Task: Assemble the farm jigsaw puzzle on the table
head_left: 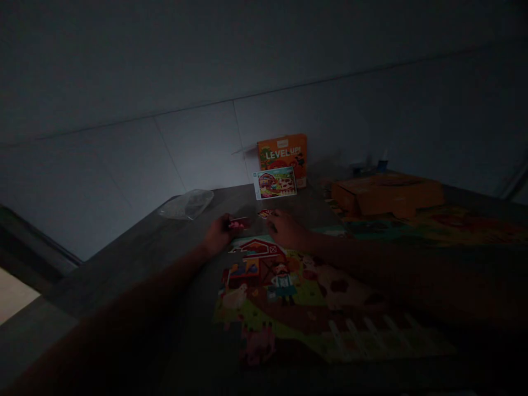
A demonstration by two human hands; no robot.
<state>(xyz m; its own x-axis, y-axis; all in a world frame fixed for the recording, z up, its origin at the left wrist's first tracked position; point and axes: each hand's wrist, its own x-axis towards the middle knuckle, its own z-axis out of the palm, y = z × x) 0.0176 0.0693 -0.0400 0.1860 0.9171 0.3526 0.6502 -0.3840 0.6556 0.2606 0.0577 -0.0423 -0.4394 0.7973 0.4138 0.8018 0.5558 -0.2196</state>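
A partly assembled farm jigsaw puzzle (297, 308) lies on the dark table, showing a farmer, a cow, a hen, a pig and a white fence. Beyond its upper left edge, my left hand (218, 235) is closed on a puzzle piece (239, 223) with pink and red on it. My right hand (286, 228) reaches over the puzzle's top edge, its fingers on a red and white puzzle piece (265, 213). Whether that piece is lifted or lies on the table I cannot tell. The view is very dim.
A picture card (275, 183) of the farm scene leans on an upright orange box (282, 144) by the wall. Left of them lies a clear plastic bag (187, 204). At right, an orange box (388, 195) rests beside another colourful puzzle (437, 224).
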